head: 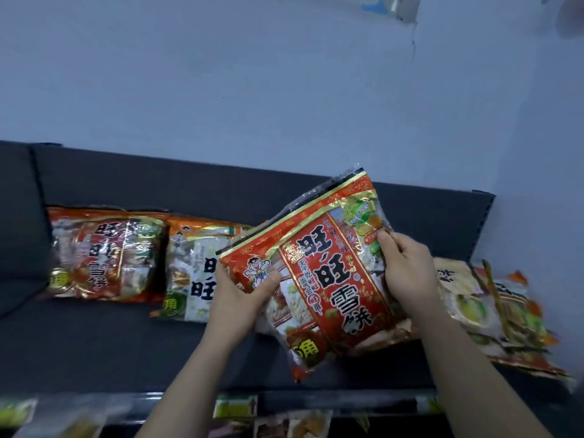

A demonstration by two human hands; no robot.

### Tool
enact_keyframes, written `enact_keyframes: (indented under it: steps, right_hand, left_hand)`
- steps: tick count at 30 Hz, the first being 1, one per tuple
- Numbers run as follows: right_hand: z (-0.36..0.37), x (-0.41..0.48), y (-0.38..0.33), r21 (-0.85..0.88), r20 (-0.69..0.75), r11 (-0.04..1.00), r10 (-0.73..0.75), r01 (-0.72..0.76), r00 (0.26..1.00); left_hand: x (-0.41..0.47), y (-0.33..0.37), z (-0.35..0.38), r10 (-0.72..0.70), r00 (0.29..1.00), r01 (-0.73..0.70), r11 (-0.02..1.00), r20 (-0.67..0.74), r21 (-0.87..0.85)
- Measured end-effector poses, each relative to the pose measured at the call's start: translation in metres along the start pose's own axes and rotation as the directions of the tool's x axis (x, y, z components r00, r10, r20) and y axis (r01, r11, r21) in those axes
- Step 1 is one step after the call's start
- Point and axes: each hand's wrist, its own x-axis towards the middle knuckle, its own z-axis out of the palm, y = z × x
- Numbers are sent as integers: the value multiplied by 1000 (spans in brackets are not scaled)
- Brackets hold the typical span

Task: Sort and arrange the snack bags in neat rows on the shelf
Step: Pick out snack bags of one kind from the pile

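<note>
A large red snack bag [328,273] with gold trim is held tilted above the dark shelf [110,336]. My left hand [240,298] grips its left edge, thumb on the front. My right hand [407,267] pinches its right edge. Another red bag [101,254] lies flat at the shelf's left. A white-and-orange bag [196,270] lies beside that one, partly hidden by the held bag and my left hand. A heap of pale and orange bags [493,311] lies on the right, behind my right forearm.
A pale wall [252,90] rises behind the shelf. The shelf's right end post [483,222] stands at the far right. More packages [284,422] show on a lower level below the shelf's front edge.
</note>
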Motion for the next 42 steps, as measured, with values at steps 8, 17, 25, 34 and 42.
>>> enact_keyframes:
  steps: [8, 17, 25, 34, 42]
  right_hand:
    - [150, -35, -54, 265, 136, 957, 87, -121, 987]
    - [313, -101, -113, 419, 340, 885, 54, -203, 939]
    - [400, -136, -108, 335, 614, 908, -8, -251, 790]
    - [432, -159, -80, 146, 546, 977, 52, -157, 836]
    - [454, -154, -76, 142, 461, 984, 31, -108, 887]
  left_hand:
    - [9, -27, -124, -43, 999, 43, 999, -26, 1]
    - [50, -74, -299, -144, 985, 154, 982, -95, 107]
    - [110, -121, -379, -104, 985, 135, 962, -138, 236]
    - [108, -167, -381, -39, 998, 50, 941, -40, 335]
    - [125, -179, -379, 27, 997, 0, 929, -68, 370]
